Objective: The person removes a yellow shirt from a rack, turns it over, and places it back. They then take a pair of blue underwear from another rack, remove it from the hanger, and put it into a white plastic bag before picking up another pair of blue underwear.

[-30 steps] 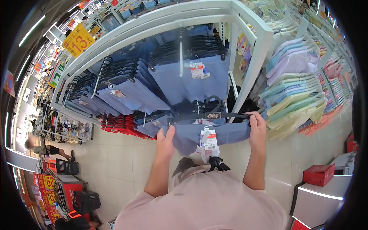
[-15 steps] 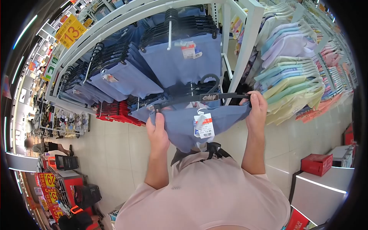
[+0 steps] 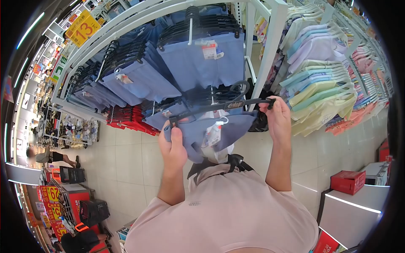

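Observation:
Before my chest is a black clip hanger (image 3: 219, 106), its bar tilted up to the right and its hook above it. My left hand (image 3: 172, 145) is closed at the hanger's left clip, thumb on the waistband of a pair of blue boxer briefs (image 3: 240, 127). My right hand (image 3: 278, 120) pinches the clip at the hanger's right end. The right side of the briefs hangs loose below the bar, apart from that clip. From the waistband dangles a white price tag (image 3: 213, 134), blurred.
In front stands a white metal rack (image 3: 270, 50) with rows of blue boxer briefs (image 3: 202, 61) on hangers and red ones (image 3: 130, 120) lower down. Pastel shirts (image 3: 320, 80) hang to the right. Shopping baskets (image 3: 93, 212) and a person (image 3: 50, 157) are at left.
The right side of the briefs has come away from the hanger's right clip and dropped inward. The tag has swung left. My right hand still holds the hanger's end.

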Demonstrator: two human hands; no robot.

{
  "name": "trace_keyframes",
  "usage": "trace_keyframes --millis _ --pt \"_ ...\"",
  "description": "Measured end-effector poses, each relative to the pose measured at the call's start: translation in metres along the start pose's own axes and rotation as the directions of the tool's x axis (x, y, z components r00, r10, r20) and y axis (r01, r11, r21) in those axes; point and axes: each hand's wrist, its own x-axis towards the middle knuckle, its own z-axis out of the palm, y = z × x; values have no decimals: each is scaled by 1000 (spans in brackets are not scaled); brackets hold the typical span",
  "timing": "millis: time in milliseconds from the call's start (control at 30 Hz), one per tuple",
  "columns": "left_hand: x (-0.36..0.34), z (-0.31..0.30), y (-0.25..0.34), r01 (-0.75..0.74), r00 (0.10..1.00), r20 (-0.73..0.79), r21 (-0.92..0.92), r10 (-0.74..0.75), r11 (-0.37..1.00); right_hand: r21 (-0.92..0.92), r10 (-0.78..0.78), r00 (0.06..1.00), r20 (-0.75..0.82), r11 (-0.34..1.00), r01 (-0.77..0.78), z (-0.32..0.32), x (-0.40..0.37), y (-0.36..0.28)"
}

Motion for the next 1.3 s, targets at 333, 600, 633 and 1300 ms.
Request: trace_keyframes --millis 333,600,633,1300 --pt "-13 -2 19 22 997 64 317 -45 948 -631 -665 745 56 555 542 50 -39 -14" --pt "-20 9 26 47 874 427 402 -233 914 -554 -76 818 570 700 451 116 -59 -27" --pt "-21 11 26 62 866 437 389 -243 919 -560 -70 831 552 707 432 116 -60 -22" --pt "-23 -1 -8 52 841 464 441 -277 896 -591 74 813 577 726 353 107 -51 -8"
